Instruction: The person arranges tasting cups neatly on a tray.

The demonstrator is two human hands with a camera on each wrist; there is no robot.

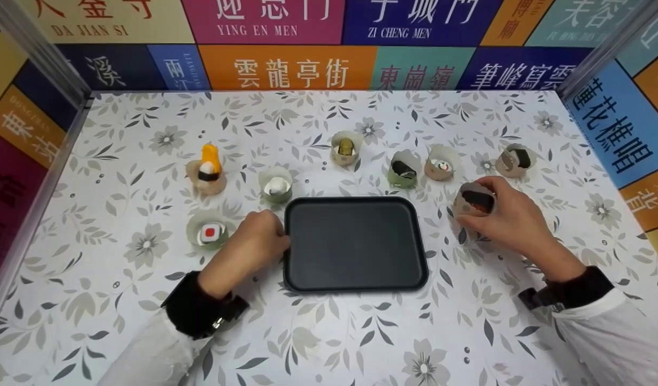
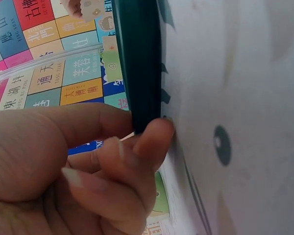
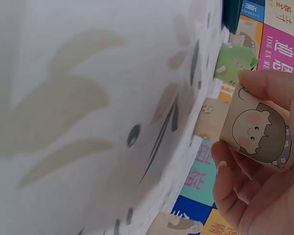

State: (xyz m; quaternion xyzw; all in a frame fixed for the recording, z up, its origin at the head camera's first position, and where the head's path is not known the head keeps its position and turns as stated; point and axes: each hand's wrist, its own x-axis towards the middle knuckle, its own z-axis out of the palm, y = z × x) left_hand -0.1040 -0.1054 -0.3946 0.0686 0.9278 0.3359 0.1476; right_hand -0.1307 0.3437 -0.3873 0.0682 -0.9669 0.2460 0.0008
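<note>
My left hand (image 1: 254, 241) pinches the left edge of a dark rectangular tray (image 1: 356, 244) that bears nothing. The left wrist view shows thumb and fingertips at the corner of the tray's side (image 2: 139, 63). Right of the tray, my right hand (image 1: 514, 217) grips a small paper cup (image 1: 463, 206) between thumb and fingers. A dark-topped piece, like toy sushi (image 1: 477, 200), sits inside that cup. In the right wrist view a cartoon child's face is printed on the beige cup (image 3: 255, 129), which is held close over the table.
Left of the tray stand cups with an orange-topped piece (image 1: 209, 163), a red-centred roll (image 1: 210, 233) and a white piece (image 1: 277, 186). Behind it is a cup with an olive-green piece (image 1: 346, 147); several more cups, including a green one (image 1: 403, 169), stand back right. Lettered panels (image 1: 286, 67) border the flowered table.
</note>
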